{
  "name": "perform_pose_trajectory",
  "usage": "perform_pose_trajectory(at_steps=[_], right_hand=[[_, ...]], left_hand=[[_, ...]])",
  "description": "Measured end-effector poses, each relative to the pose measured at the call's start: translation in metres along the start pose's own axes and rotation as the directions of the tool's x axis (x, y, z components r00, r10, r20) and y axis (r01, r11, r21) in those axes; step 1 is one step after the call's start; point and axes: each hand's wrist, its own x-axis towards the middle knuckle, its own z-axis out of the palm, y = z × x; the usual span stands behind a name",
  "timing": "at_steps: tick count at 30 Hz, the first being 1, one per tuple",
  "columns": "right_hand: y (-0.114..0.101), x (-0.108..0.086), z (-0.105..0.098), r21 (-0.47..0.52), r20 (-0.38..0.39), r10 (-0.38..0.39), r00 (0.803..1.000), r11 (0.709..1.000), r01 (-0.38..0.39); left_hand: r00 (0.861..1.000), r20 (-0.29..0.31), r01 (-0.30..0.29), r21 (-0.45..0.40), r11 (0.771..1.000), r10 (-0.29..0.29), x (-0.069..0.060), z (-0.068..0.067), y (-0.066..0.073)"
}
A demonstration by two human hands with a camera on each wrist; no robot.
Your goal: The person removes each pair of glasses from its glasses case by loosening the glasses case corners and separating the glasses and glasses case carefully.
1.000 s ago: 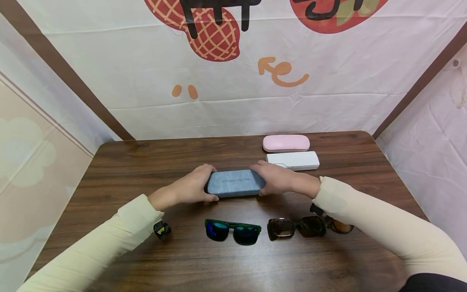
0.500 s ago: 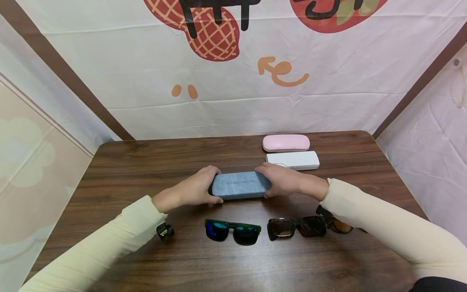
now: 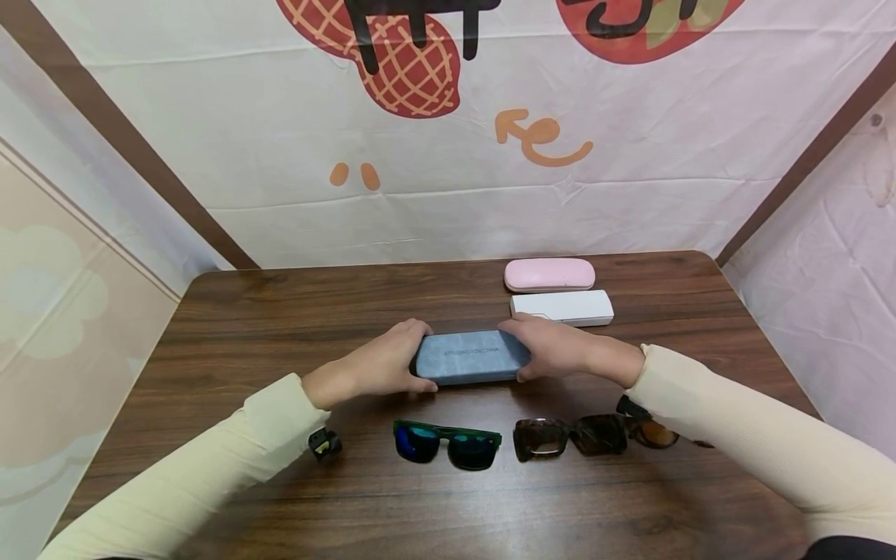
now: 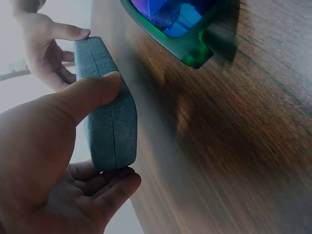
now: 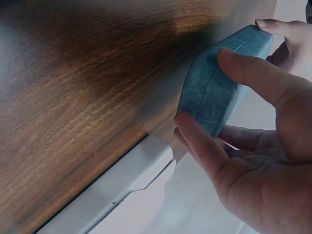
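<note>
A closed blue-grey glasses case (image 3: 473, 359) with a line of dark lettering on its lid lies crosswise between both hands in the head view. My left hand (image 3: 387, 362) grips its left end, thumb on the near side and fingers round the back. At the other end my right hand (image 3: 553, 346) holds it in the same way. Seen from the left wrist, the thumb presses across the seam of the case (image 4: 124, 124). The right wrist view also shows a thumb on the seam side of the case (image 5: 209, 92). Whether its underside touches the table is hard to tell.
Green-framed sunglasses (image 3: 472, 452) lie in front of the case. To their right are brown tortoiseshell sunglasses (image 3: 598, 434) and an amber-lensed pair (image 3: 656, 435), partly under the right sleeve. A white case (image 3: 577, 307) and a pink glasses case (image 3: 549, 274) sit behind the right hand on the wooden table (image 3: 315, 303).
Both hands have shifted the blue-grey glasses case to the right and slightly nearer. The sunglasses and the other cases stay where they were.
</note>
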Motion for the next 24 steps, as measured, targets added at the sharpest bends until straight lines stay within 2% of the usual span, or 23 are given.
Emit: perform_pose_trajectory(at_steps=[8, 24], right_hand=[[0.005, -0.007, -0.002, 0.005, 0.025, 0.019, 0.999, 1.000, -0.019], [0.018, -0.021, -0.005, 0.003, -0.001, 0.008, 1.000, 1.000, -0.008]], left_hand=[[1.000, 0.012, -0.011, 0.031, 0.999, 0.010, 0.005, 0.001, 0.006], [0.999, 0.020, -0.038, 0.058, 0.998, 0.037, 0.017, 0.006, 0.020]])
